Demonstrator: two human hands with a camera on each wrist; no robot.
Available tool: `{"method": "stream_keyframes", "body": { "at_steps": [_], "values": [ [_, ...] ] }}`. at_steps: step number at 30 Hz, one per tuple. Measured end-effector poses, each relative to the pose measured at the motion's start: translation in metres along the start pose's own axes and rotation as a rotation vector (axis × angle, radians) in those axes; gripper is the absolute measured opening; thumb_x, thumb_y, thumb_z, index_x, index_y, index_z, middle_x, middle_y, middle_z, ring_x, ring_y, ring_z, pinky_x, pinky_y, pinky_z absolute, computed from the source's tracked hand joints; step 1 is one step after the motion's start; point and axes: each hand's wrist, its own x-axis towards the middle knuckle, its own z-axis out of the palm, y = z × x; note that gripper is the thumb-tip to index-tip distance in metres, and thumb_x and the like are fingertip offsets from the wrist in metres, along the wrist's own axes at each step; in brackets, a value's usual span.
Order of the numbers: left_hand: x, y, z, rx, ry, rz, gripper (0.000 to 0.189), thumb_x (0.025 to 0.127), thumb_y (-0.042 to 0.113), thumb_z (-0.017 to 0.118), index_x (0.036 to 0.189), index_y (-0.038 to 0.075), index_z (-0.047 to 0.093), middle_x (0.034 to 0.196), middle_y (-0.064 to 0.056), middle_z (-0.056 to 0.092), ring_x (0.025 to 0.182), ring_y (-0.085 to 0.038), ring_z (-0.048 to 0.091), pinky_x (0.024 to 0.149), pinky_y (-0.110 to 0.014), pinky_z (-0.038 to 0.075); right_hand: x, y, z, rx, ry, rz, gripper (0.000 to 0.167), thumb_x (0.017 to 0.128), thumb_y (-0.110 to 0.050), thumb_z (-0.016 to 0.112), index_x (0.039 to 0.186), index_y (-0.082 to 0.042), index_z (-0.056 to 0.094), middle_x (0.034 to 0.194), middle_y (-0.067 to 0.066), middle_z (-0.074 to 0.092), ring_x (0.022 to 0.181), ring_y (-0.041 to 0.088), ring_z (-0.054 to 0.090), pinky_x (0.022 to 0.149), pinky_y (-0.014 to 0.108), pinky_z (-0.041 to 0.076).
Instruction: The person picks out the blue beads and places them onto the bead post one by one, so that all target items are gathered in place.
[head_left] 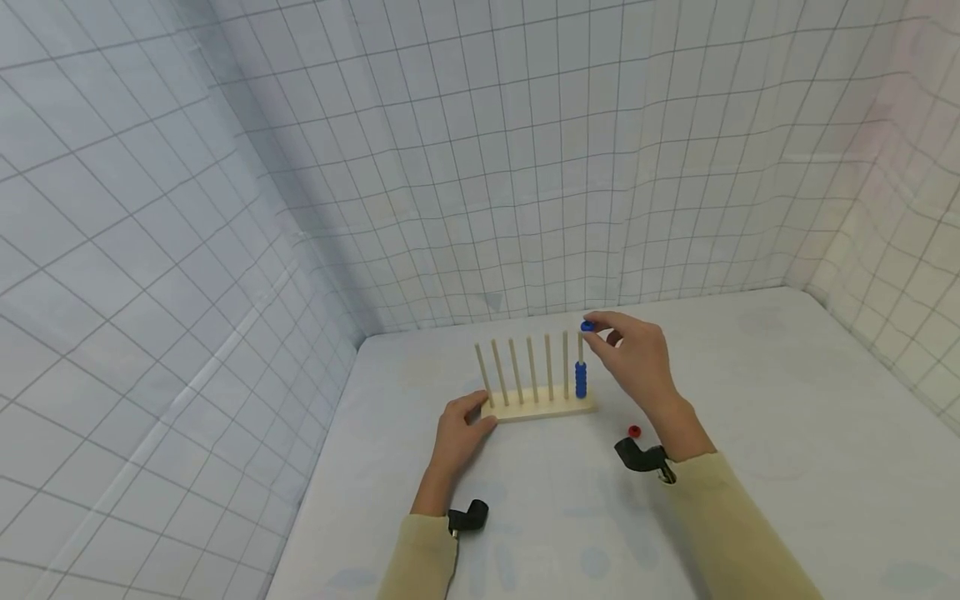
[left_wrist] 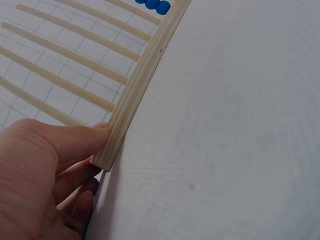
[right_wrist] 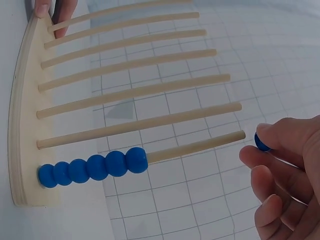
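A wooden base (head_left: 540,409) carries a row of several upright thin rods. My left hand (head_left: 457,432) grips its left end, thumb along the front edge (left_wrist: 102,127) and fingers round behind. Between thumb and index finger my right hand (head_left: 639,354) pinches a blue bead (right_wrist: 261,143), held just off the tip of the rightmost rod (right_wrist: 200,147). Several blue beads (head_left: 581,380) are stacked at the bottom of that same rod. The other rods (head_left: 531,367) carry no beads.
A small red bead (head_left: 634,432) lies on the white-covered table (head_left: 555,508), just right of the base and close to the right wrist camera (head_left: 639,456). Sheets with a grid pattern (head_left: 495,167) hang behind the table and at both sides.
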Motion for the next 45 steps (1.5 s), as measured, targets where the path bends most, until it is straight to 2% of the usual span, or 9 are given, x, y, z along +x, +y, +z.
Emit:
{"method": "stream_keyframes", "body": {
  "at_steps": [12, 22, 31, 39, 45],
  "values": [
    [0.001, -0.001, 0.001, 0.011, 0.002, 0.001, 0.048, 0.088, 0.015, 0.078, 0.133, 0.006, 0.066, 0.136, -0.010, 0.063, 0.131, -0.032, 0.051, 0.109, -0.048, 0.041, 0.001, 0.000, 0.006, -0.008, -0.020, 0.022, 0.025, 0.091, -0.020, 0.077, 0.115, -0.015, 0.076, 0.093, 0.000, 0.076, 0.070, 0.013, 0.062, 0.056, 0.031, 0.044],
    [0.000, 0.000, 0.000, 0.010, 0.004, 0.011, 0.047, 0.088, 0.016, 0.078, 0.133, 0.006, 0.066, 0.136, -0.010, 0.063, 0.131, -0.033, 0.051, 0.109, -0.049, 0.041, 0.001, 0.000, 0.007, -0.043, -0.049, 0.033, 0.025, 0.090, -0.021, 0.078, 0.114, -0.014, 0.077, 0.092, -0.003, 0.076, 0.068, 0.012, 0.059, 0.053, 0.031, 0.042],
    [-0.001, 0.002, 0.000, 0.012, 0.011, 0.028, 0.047, 0.088, 0.016, 0.078, 0.133, 0.005, 0.066, 0.135, -0.011, 0.063, 0.130, -0.034, 0.051, 0.108, -0.050, 0.041, 0.002, 0.001, 0.009, -0.047, -0.041, 0.020, 0.024, 0.090, -0.022, 0.078, 0.113, -0.014, 0.078, 0.090, -0.003, 0.076, 0.068, 0.012, 0.060, 0.053, 0.030, 0.043],
    [-0.001, 0.001, 0.000, 0.006, 0.012, 0.031, 0.047, 0.089, 0.016, 0.078, 0.133, 0.005, 0.066, 0.135, -0.012, 0.063, 0.129, -0.035, 0.051, 0.108, -0.051, 0.041, -0.001, 0.001, 0.011, -0.059, -0.070, 0.046, 0.024, 0.090, -0.022, 0.077, 0.113, -0.014, 0.077, 0.089, -0.003, 0.075, 0.067, 0.012, 0.058, 0.051, 0.030, 0.043],
    [0.000, 0.002, 0.000, 0.000, -0.003, 0.040, 0.047, 0.088, 0.014, 0.078, 0.133, 0.005, 0.066, 0.135, -0.013, 0.062, 0.130, -0.032, 0.053, 0.107, -0.047, 0.044, -0.002, 0.002, 0.013, -0.073, -0.078, 0.056, 0.024, 0.090, -0.023, 0.077, 0.113, -0.015, 0.078, 0.088, -0.003, 0.075, 0.065, 0.012, 0.056, 0.052, 0.030, 0.042]
  ]
}}
